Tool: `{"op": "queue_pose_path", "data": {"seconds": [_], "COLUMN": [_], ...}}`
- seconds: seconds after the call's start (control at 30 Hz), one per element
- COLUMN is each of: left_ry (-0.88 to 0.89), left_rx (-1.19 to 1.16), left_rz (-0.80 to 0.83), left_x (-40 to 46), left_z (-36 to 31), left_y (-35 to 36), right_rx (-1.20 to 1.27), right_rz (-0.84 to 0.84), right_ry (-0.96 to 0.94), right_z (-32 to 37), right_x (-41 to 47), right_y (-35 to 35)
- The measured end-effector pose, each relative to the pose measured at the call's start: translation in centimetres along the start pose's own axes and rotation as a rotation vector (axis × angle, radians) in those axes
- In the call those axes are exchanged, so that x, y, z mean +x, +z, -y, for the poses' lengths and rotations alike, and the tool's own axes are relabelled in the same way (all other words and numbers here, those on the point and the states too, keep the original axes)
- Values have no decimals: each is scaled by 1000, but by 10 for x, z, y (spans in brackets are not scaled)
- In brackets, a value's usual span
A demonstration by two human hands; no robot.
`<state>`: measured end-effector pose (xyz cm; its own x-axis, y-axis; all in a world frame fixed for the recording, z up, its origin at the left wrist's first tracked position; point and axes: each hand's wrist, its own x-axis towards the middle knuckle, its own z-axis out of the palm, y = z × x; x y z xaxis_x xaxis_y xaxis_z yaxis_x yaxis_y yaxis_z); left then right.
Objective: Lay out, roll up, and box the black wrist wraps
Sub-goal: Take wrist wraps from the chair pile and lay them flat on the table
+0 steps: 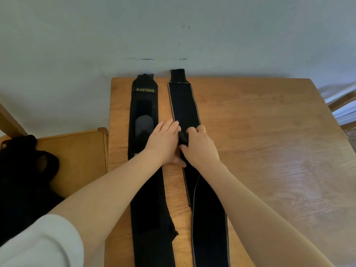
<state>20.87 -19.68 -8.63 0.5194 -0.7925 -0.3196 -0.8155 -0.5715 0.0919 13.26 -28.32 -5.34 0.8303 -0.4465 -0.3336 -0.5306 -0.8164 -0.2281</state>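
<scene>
Two long black wrist wraps lie side by side along the wooden table (269,132). The left wrap (144,105) carries a yellow XUEYING label at its far end and a grey patch. The right wrap (185,105) has a pale edge trim and a thin cord. My left hand (163,141) lies across the gap between the wraps, fingers straight, touching the right wrap's left edge. My right hand (200,145) curls its fingers over a small dark piece on the right wrap at mid length. No box is in view.
A wooden chair (77,155) stands left of the table with a black bag (25,180) on it. A pale wall (173,35) rises right behind the table's far edge. Another chair's frame (342,101) shows at the far right.
</scene>
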Motion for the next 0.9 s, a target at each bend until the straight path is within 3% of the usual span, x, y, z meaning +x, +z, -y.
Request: {"op": "queue_pose_path", "data": {"seconds": [0.1,0.17,0.27,0.53,0.67,0.77,0.9], "left_ry": [12,5,-15,-72,-107,-67,-1], "left_rx": [-66,-87,-114,-13,13,29,117], "left_rz": [-37,-53,-29,24,34,-59,-145], "left_x": [-1,0,-2,-3,-8,-19,-36], "left_z": [-2,-3,-3,-8,-15,-29,-56], "left_y": [2,1,2,4,6,5,10], "right_rx": [141,377,488,-127,-304,-277,-241], "right_rz": [124,214,300,531,377,197,246], "right_ry": [37,73,-35,-364,-447,-497,-432], "right_z": [-11,-18,-34,-92,-97,-107,-135], "right_x": [-12,-19,-24,-24,-31,-43,-68], "right_y": [10,9,0,-11,-18,-29,-37]}}
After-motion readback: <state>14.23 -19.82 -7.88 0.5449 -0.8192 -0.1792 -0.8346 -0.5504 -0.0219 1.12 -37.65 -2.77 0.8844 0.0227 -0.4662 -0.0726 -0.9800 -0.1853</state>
